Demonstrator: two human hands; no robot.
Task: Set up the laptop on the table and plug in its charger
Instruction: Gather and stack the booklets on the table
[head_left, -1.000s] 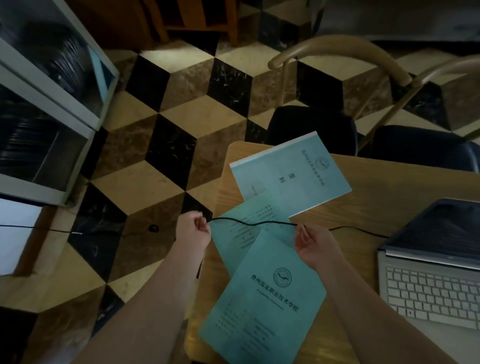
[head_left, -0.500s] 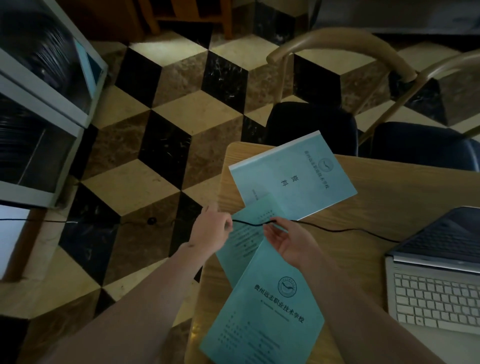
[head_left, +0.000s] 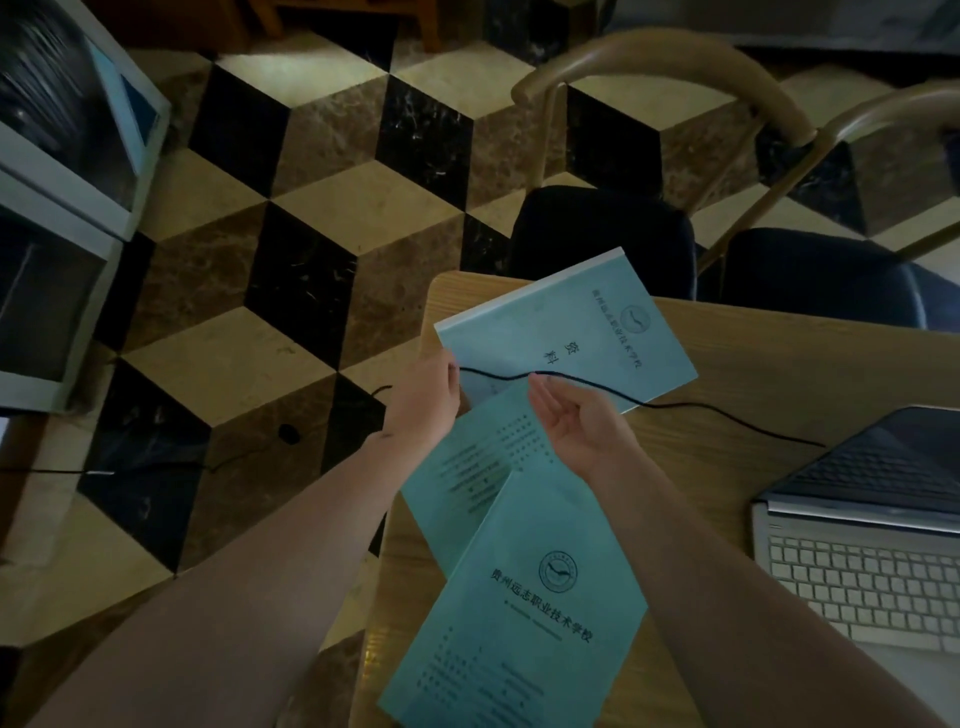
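I see the light wooden table (head_left: 779, 374) filling the lower right of the frame; on it the open silver laptop (head_left: 862, 551) sits at the right edge, beside three pale blue paper booklets (head_left: 566, 332); the thin black charger cable (head_left: 727, 415) runs from the laptop leftward across the booklets and off to the floor; my left hand (head_left: 423, 400) pinches it at centre; my right hand (head_left: 576, 421) lies palm-up, fingers relaxed, under it. I judge the cable is being fed along; next I need the plug end found.
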